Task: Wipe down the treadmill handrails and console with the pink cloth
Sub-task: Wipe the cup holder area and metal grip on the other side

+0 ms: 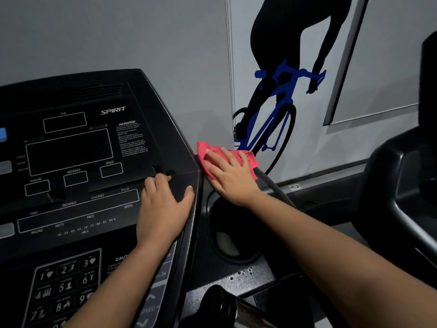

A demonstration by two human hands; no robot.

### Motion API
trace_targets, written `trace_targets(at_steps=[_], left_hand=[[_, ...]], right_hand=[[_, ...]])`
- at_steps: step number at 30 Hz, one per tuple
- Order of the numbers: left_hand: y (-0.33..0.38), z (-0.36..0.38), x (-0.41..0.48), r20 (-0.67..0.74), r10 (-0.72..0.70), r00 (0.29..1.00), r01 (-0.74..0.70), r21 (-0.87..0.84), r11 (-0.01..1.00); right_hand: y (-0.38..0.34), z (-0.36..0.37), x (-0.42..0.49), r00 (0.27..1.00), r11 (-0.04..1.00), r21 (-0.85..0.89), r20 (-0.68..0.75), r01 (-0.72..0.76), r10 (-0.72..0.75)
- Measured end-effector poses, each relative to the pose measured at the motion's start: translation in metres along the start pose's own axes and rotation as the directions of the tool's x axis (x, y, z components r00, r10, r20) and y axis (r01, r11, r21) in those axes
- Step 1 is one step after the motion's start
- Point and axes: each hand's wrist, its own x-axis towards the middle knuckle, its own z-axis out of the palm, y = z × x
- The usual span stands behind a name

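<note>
Wiping console side edge, cloth under right palm.
My right hand (228, 172) presses pink cloth (246, 159) flat, fingers spread, beside console (132, 143); left hand (163, 209) braces, open. Keep pressure even.

grey wall (142, 39), cyclist mural (283, 67) (blue bike)

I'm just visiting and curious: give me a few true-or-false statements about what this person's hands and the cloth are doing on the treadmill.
1. The right hand presses the pink cloth flat beside the console's right edge. True.
2. The left hand holds a second cloth. False: it is bare, resting on the console.
3. The cloth lies over the number keypad. False: the keypad is uncovered, nearer the person.
4. The console's display windows are dark. True.
5. A blue bicycle picture is on the wall behind. True.
</note>
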Motion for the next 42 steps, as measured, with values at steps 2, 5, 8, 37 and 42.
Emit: trace_targets(at_steps=[2,5,8,37,42], left_hand=[[0.0,-0.001,-0.001,0.005,-0.003,1.0,0.003,-0.01,1.0],[0.0,-0.002,-0.002,0.013,0.005,1.0,-0.005,-0.019,1.0],[0.0,-0.001,0.0,0.014,0.017,1.0,-0.017,-0.019,1.0],[0.005,0.003,0.001,-0.029,0.03,0.999,-0.029,0.049,0.998],[0.006,0.004,0.0,-0.024,0.004,1.0,-0.003,0.052,0.999]], right_hand=[[0.028,-0.001,-0.006,0.998,0.997,0.051,0.043,0.054,-0.056],[0.053,-0.005,-0.012,0.985,0.948,0.281,0.125,-0.153,0.122],[0.069,-0.007,-0.026,0.879,0.702,0.53,0.324,-0.475,0.35],[0.063,-0.025,-0.017,0.904,0.873,0.32,0.345,-0.368,0.254],[0.01,-0.026,0.034,0.918,0.924,0.136,0.235,-0.357,0.32]])
